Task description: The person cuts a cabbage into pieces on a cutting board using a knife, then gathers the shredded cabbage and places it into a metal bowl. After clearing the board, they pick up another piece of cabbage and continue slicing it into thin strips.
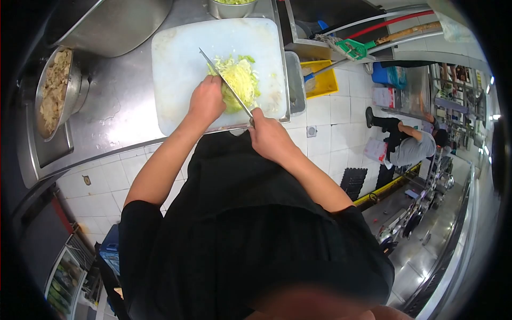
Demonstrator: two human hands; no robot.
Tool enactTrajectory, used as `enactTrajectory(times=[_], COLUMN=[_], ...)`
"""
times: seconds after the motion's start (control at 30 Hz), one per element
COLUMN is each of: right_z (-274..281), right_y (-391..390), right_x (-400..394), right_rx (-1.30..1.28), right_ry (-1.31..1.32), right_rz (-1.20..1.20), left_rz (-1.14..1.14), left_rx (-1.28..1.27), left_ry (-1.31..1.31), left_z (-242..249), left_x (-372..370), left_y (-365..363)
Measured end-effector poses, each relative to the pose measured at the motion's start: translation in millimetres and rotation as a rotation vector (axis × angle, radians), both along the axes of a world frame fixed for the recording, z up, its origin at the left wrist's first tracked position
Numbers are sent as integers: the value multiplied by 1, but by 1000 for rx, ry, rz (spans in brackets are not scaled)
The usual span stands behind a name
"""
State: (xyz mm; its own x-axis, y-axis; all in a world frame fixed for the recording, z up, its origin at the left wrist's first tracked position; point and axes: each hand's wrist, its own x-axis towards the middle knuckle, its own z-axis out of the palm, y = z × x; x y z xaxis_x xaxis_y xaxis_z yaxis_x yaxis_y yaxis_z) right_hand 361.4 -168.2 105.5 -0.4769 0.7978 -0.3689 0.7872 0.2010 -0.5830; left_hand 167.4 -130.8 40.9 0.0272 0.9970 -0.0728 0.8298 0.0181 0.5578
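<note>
A long knife (228,85) slants across a heap of shredded pale green vegetable (241,80) on the white cutting board (178,58). My right hand (268,135) is closed round the knife's handle at the board's near edge. The blade runs from there up and left, its tip past the heap. On the left side of the blade, my left hand (207,100) rests at the heap with its fingers curled in; the fingertips and whatever they press are hidden.
Left on the steel counter (114,80) stand a metal bowl of food pieces (55,96) and a large pot (114,26). A bowl of green shreds (233,8) is behind the board. At right are a yellow bin (322,80) and, farther off, another person (413,146).
</note>
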Motion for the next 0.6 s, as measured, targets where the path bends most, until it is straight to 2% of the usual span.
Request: enactTrajectory(times=[0.17,0.27,0.43,0.6], right_z=[-53,-40,23,31], right_y=[26,38,14,-1], right_x=[-19,-21,-4,4], right_rx=[22,52,9,-19], right_ry=[-63,-6,-15,-85], right_rz=[-9,-3,8,43], left_rz=[-18,-20,20,44], left_rx=[5,6,11,0], left_ry=[-22,-37,-63,-67], left_z=[0,0,0,-3], left_x=[-1,-2,-2,-1], left_y=[-2,-5,-7,-4])
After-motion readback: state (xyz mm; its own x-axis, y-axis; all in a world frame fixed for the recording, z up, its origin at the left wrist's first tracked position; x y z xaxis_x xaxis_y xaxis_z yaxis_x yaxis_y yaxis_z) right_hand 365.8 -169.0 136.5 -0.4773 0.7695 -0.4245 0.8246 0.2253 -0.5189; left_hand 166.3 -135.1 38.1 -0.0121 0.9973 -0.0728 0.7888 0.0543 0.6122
